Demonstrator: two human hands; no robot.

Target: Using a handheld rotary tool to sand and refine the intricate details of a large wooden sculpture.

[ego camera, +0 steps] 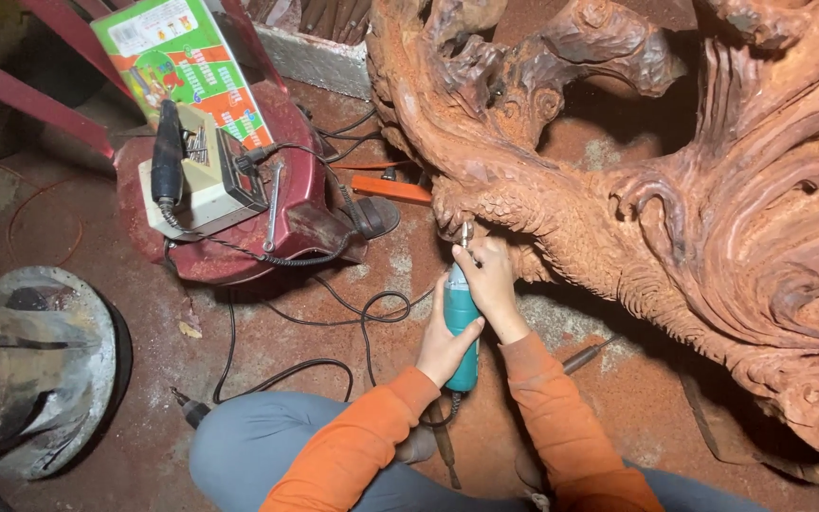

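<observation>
Hands, left (443, 343) and right (487, 284), clasp teal rotary tool (461, 327) against carved root (675, 190); cables (334, 313) nearby.

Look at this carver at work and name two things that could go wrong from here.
1. Both hands grip the teal rotary tool: the right hand sits close to the spinning bit against the carved wood, so a slip might cut fingers.
2. Black cables loop over the floor by the knees; one could snag and jerk the tool.
</observation>
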